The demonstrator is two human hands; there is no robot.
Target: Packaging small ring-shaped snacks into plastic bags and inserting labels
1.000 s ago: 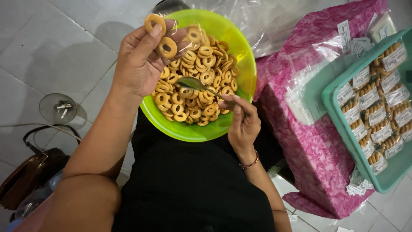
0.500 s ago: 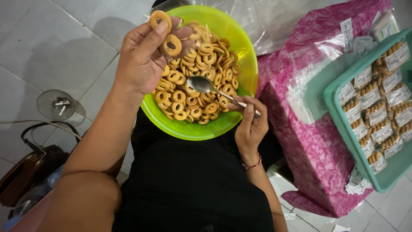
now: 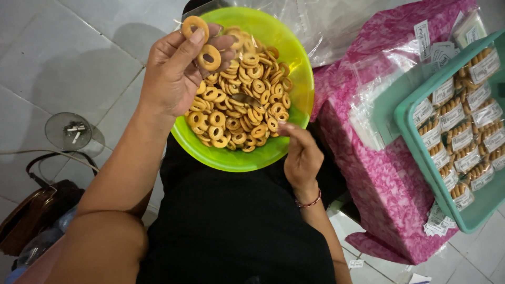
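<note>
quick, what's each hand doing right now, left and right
Left hand: closed on two golden ring-shaped biscuits, above the round green plastic bowl.
Right hand: at the bowl's rim; what it grips cannot be told.

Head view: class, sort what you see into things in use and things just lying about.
In use: left hand holding ring biscuits; right hand; green bowl; teal tray of packed biscuits.
Lying about: glass ashtray; brown bag.

White-labelled clear snack packets in teal tray
</note>
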